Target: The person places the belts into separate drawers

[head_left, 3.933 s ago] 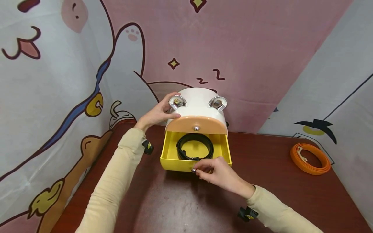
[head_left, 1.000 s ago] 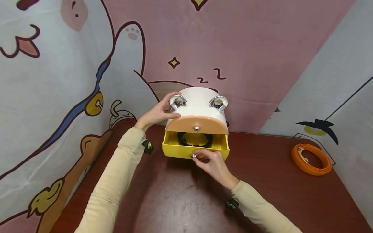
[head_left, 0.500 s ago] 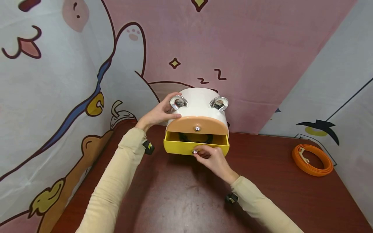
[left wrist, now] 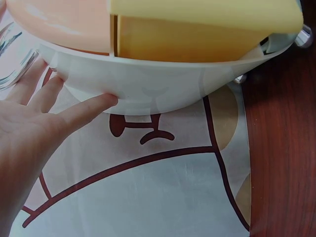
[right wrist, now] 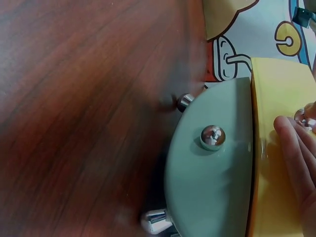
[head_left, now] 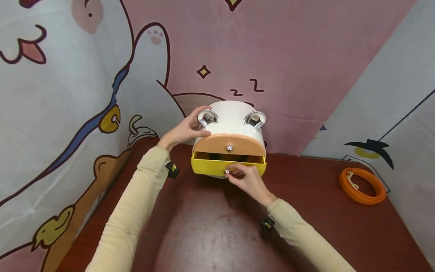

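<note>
A white rounded mini drawer cabinet stands at the back of the table, with two shiny silver rings on top. Its orange upper drawer is closed. The yellow middle drawer sticks out partway, and the black coiled belt inside is mostly hidden in shadow. My right hand pinches this drawer's silver knob between thumb and fingers. Against the cabinet's left side rests my left hand, fingers extended and spread, as the left wrist view shows. A pale green lower drawer appears under the yellow one in the right wrist view.
An orange coiled belt with a light buckle lies on the right of the dark red wooden table. Behind and at both sides hangs a cartoon-printed cloth. The cabinet stands on silver feet.
Pinching the knob, my right hand has pushed the yellow drawer inward, and the black belt has gone mostly out of sight. My left hand stays at the cabinet's side.
</note>
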### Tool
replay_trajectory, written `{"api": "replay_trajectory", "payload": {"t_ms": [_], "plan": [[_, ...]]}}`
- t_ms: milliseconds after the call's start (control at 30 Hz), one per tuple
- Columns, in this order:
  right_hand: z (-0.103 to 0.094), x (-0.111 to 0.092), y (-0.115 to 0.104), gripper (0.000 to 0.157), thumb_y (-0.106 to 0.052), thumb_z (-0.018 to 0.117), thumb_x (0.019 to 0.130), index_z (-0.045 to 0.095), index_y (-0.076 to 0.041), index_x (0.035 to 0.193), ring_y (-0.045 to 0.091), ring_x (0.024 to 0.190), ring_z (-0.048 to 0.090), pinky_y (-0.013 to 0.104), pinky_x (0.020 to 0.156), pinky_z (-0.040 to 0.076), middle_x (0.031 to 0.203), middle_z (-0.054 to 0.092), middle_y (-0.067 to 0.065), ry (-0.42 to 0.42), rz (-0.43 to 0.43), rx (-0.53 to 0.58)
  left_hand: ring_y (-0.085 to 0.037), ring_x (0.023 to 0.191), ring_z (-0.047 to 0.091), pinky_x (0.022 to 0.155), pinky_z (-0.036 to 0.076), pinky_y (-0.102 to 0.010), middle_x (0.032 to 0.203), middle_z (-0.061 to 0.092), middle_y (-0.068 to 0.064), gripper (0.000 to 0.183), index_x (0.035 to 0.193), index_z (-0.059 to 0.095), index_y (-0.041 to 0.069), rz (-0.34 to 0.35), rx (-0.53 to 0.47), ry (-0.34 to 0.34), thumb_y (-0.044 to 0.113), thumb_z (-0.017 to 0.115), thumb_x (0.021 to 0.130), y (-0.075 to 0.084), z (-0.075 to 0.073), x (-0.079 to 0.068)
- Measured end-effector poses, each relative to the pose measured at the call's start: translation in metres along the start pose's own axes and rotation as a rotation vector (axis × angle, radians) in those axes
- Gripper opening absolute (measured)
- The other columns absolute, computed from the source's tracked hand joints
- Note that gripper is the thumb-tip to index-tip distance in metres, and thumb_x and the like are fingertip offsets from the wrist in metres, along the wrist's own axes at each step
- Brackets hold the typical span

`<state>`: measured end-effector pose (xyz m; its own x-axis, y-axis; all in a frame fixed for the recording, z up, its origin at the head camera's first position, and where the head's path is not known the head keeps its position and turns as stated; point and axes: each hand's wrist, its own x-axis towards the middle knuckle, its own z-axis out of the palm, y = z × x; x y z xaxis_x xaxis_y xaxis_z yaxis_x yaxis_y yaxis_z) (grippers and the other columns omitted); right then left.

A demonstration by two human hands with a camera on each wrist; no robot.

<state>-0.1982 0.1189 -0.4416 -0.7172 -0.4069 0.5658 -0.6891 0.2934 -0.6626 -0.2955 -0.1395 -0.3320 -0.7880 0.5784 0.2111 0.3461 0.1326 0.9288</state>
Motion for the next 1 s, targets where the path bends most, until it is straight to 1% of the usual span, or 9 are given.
{"api": "replay_trajectory", "payload": {"t_ms": [133, 267, 400, 533, 667, 800, 867, 1000], "plan": [[0.0, 0.003, 0.002, 0.023, 0.005, 0.077, 0.079, 0.071, -0.004, 0.099, 0.012, 0.073, 0.069, 0.028, 0.063, 0.055, 0.089, 0.072, 0.004, -0.001, 0.008, 0.013, -0.032, 0.117, 0.051, 0.096, 0.039, -0.042, 0.135, 0.048, -0.015, 0.079, 0.151, 0.025, 0.022, 0.01, 0.003, -0.01, 0.001, 0.069, 0.088, 0.0, -0.001, 0.0], [0.0, 0.005, 0.004, 0.022, 0.003, 0.078, 0.079, 0.071, -0.004, 0.099, 0.015, 0.072, 0.069, 0.032, 0.063, 0.055, 0.088, 0.073, 0.005, 0.0, 0.01, 0.025, -0.033, 0.116, 0.052, 0.095, 0.04, -0.043, 0.134, 0.05, -0.016, 0.079, 0.151, 0.025, 0.02, 0.009, 0.004, -0.005, -0.001, 0.069, 0.088, -0.001, -0.001, -0.001], [-0.001, 0.005, 0.004, 0.022, 0.004, 0.078, 0.078, 0.071, 0.0, 0.099, 0.021, 0.071, 0.07, 0.038, 0.062, 0.056, 0.087, 0.072, 0.01, 0.001, 0.024, 0.032, -0.031, 0.116, 0.053, 0.095, 0.039, -0.044, 0.134, 0.05, -0.015, 0.08, 0.15, 0.025, 0.021, 0.007, 0.017, -0.001, 0.0, 0.07, 0.087, 0.0, 0.0, -0.001], [-0.001, 0.008, 0.002, 0.023, 0.011, 0.076, 0.076, 0.069, 0.005, 0.097, 0.026, 0.069, 0.07, 0.042, 0.06, 0.055, 0.087, 0.071, 0.015, 0.006, 0.036, 0.026, -0.029, 0.115, 0.053, 0.095, 0.039, -0.041, 0.133, 0.05, -0.014, 0.079, 0.15, 0.026, 0.022, 0.01, 0.025, -0.001, 0.001, 0.07, 0.087, 0.001, 0.0, -0.001], [-0.003, 0.011, -0.011, 0.022, 0.016, 0.073, 0.076, 0.068, 0.009, 0.095, 0.028, 0.068, 0.069, 0.042, 0.06, 0.055, 0.085, 0.071, 0.019, 0.005, 0.031, 0.022, -0.029, 0.113, 0.054, 0.093, 0.041, -0.039, 0.132, 0.051, -0.015, 0.079, 0.15, 0.026, 0.021, 0.013, 0.021, -0.002, -0.001, 0.069, 0.087, 0.001, 0.0, 0.0], [-0.008, 0.015, -0.027, 0.02, 0.015, 0.073, 0.076, 0.068, 0.009, 0.094, 0.029, 0.068, 0.069, 0.041, 0.06, 0.055, 0.084, 0.07, 0.019, 0.006, 0.02, 0.023, -0.03, 0.112, 0.054, 0.09, 0.042, -0.038, 0.132, 0.051, -0.016, 0.079, 0.15, 0.026, 0.019, 0.018, 0.014, -0.005, -0.003, 0.069, 0.087, 0.001, 0.0, 0.0], [-0.01, 0.017, -0.029, 0.019, 0.015, 0.073, 0.077, 0.068, 0.009, 0.094, 0.029, 0.067, 0.069, 0.04, 0.06, 0.055, 0.084, 0.07, 0.019, 0.007, 0.015, 0.021, -0.031, 0.113, 0.054, 0.089, 0.042, -0.038, 0.132, 0.05, -0.017, 0.08, 0.15, 0.026, 0.018, 0.02, 0.009, -0.006, -0.004, 0.069, 0.086, 0.001, 0.0, 0.0], [-0.01, 0.019, -0.026, 0.018, 0.014, 0.073, 0.077, 0.067, 0.009, 0.094, 0.03, 0.067, 0.069, 0.039, 0.059, 0.055, 0.084, 0.07, 0.02, 0.01, 0.008, 0.013, -0.031, 0.112, 0.054, 0.088, 0.043, -0.036, 0.132, 0.051, -0.016, 0.081, 0.15, 0.027, 0.018, 0.015, 0.003, 0.0, -0.004, 0.07, 0.085, 0.0, 0.001, 0.0]]}}
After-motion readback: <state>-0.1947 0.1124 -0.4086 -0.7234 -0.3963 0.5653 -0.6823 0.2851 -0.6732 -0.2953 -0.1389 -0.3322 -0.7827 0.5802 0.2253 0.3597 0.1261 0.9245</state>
